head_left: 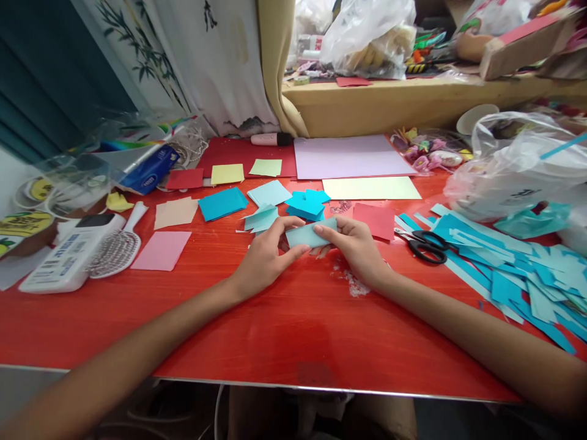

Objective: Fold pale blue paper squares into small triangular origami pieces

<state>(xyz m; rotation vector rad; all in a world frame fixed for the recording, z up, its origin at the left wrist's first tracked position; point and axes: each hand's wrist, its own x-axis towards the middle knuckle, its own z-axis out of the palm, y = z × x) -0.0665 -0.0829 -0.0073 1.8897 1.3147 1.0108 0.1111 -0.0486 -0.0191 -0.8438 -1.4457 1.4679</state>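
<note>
A light blue piece of paper, which looks folded into a narrow rectangle, is held just above the red table. My right hand pinches its right end, with the thumb on top. My left hand has its thumb and fingers closed around the left end; some fingertips are hidden behind it. Just beyond my hands lie folded bright blue papers, a stack of pale blue squares and folded pale teal pieces. A bright blue square stack sits farther left.
Black-handled scissors lie right of my right hand, beside a heap of blue paper strips. A hairbrush and white bottle lie left, near a pink square. Lilac paper lies at the back; a plastic bag stands right.
</note>
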